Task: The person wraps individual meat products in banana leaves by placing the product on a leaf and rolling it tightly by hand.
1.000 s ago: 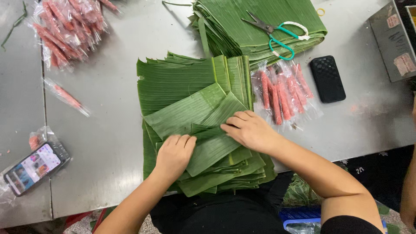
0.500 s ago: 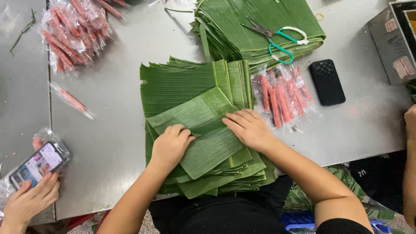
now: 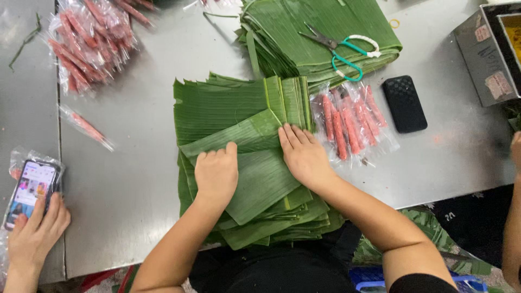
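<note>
Left hand [image 3: 216, 174] lies flat, fingers together and extended, palm down on the top banana leaf [image 3: 255, 179], gripping nothing. Right hand [image 3: 304, 157] likewise rests open and flat on the same leaf, just beside the left, fingers pointing away from the body. The top leaf sits angled across a stack of cut leaves [image 3: 228, 103] at the near edge of a grey metal surface [image 3: 141, 179]. Just right of the stack: clear packets of red sausages [image 3: 350, 122], then a black phone [image 3: 404, 104]. Behind: a second pile of leaves [image 3: 304, 32] carrying teal-handled scissors [image 3: 339, 46]. Far left: a heap of sausage packets [image 3: 89, 43] and one loose packet [image 3: 87, 127]. Lower left: another person's hand [image 3: 35, 230] touching a lit phone [image 3: 30, 190].
</note>
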